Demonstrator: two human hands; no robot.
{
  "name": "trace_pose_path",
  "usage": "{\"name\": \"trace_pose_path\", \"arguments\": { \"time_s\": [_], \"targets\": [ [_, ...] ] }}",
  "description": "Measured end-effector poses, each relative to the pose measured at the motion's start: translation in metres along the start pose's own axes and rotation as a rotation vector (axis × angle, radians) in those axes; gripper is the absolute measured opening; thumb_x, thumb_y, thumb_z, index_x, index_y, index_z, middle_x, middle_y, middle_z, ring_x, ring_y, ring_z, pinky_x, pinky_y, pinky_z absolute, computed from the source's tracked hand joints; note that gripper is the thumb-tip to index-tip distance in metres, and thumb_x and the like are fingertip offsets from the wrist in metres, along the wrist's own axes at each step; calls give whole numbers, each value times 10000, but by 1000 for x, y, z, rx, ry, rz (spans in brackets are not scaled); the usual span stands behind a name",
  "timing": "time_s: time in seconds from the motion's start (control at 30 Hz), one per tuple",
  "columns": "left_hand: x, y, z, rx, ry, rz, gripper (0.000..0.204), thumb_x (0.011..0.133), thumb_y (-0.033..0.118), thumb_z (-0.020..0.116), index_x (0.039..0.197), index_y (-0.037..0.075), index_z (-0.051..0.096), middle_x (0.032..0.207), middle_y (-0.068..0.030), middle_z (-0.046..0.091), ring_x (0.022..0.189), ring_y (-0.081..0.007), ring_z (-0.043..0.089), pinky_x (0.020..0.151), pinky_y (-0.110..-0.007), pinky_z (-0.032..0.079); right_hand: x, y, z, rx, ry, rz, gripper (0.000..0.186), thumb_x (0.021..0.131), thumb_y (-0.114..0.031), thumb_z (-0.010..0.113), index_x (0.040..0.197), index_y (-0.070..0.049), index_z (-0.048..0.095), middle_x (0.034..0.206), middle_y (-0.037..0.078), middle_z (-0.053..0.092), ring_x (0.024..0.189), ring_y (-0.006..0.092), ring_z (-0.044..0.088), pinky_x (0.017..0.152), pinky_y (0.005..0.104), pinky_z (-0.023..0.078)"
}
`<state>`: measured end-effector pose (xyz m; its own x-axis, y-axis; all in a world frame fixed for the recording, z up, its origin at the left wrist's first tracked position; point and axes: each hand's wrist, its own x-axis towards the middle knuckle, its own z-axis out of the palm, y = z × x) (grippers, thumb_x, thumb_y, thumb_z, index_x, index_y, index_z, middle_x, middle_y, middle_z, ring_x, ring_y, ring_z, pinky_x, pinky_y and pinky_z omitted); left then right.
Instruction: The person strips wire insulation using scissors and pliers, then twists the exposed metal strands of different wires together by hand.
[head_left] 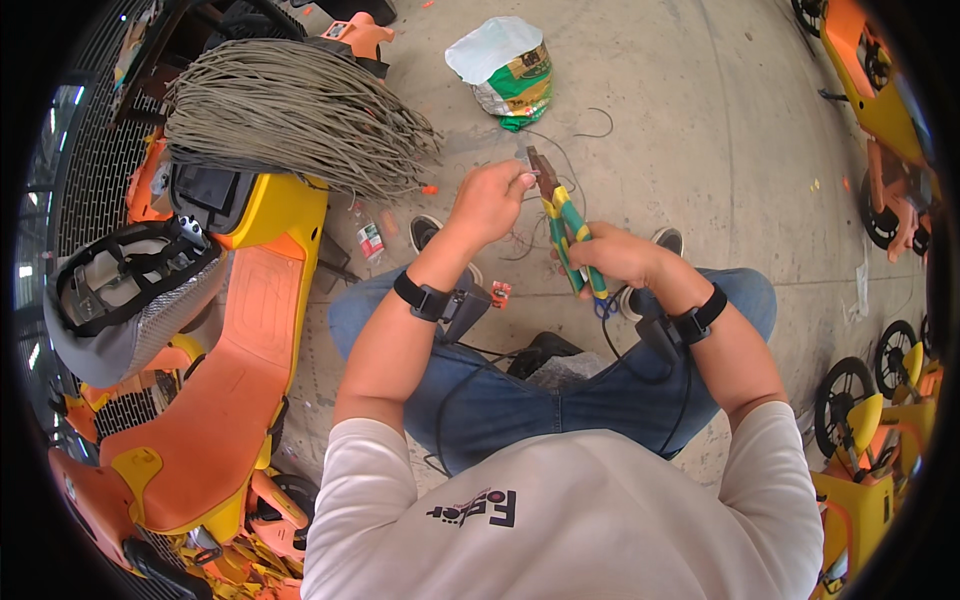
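In my right hand (628, 257) is a pair of pliers (546, 184) with rusty brown jaws and green-and-yellow handles. The jaws point up and away from me, and the fingers wrap round the handles. Close beside the jaws, my left hand (487, 205) is closed in a pinch. A small pale bit shows at its fingertips, too small to name. Beyond and below the hands, a thin dark wire (566, 152) curls over the concrete floor. Blue loops (605, 306) show just below the plier handles.
A large bundle of grey-brown cables (290, 110) lies on an orange-and-yellow scooter (225, 370) at my left, with a grey cap (130, 310) beside it. Ahead stands a green-and-white sack (515, 85). A plastic bottle (370, 240) lies near my left foot. More scooters (865, 500) line the right.
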<state>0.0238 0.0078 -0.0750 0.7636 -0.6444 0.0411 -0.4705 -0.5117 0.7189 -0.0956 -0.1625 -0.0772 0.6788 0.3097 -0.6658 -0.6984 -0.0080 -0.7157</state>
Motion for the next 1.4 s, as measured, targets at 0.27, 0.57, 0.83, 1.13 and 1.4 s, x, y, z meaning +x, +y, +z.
{"name": "trace_pose_path", "arguments": {
  "time_s": [0.27, 0.57, 0.83, 1.13, 1.4],
  "targets": [
    [-1, 3, 0, 21, 5, 18, 183, 868, 186, 557, 876, 16, 626, 689, -161, 593, 662, -318, 579, 609, -394, 440, -8, -11, 10, -133, 140, 20, 206, 773, -99, 538, 895, 68, 530, 727, 102, 557, 561, 203, 612, 446, 328, 449],
    [0, -2, 5, 79, 40, 127, 147, 848, 154, 575, 844, 14, 619, 703, -183, 589, 695, -371, 569, 613, -430, 430, 0, 5, 8, -74, 117, -66, 198, 772, -108, 539, 870, 64, 542, 741, 124, 578, 596, 201, 614, 486, 339, 471],
    [-2, -4, 6, 155, 36, 133, 156, 853, 172, 572, 858, 22, 616, 707, -176, 588, 715, -373, 564, 625, -431, 430, 1, -3, 11, -228, 250, 6, 179, 779, -107, 521, 818, 64, 556, 668, 115, 590, 547, 198, 600, 498, 330, 485],
    [-3, 4, 8, -89, -82, -129, 198, 884, 199, 535, 856, 14, 600, 672, -172, 566, 659, -321, 570, 612, -420, 434, 4, 10, 4, -175, 199, -21, 235, 776, -119, 545, 876, 93, 566, 763, 140, 598, 615, 213, 614, 527, 344, 504],
    [5, -7, 5, -386, -130, -237, 264, 932, 224, 480, 885, 12, 631, 656, -12, 555, 632, -98, 495, 588, -260, 395, 1, 0, -3, -13, 210, -135, 348, 771, -108, 546, 1064, 79, 523, 904, 143, 560, 798, 233, 593, 627, 346, 546]
  ]
}}
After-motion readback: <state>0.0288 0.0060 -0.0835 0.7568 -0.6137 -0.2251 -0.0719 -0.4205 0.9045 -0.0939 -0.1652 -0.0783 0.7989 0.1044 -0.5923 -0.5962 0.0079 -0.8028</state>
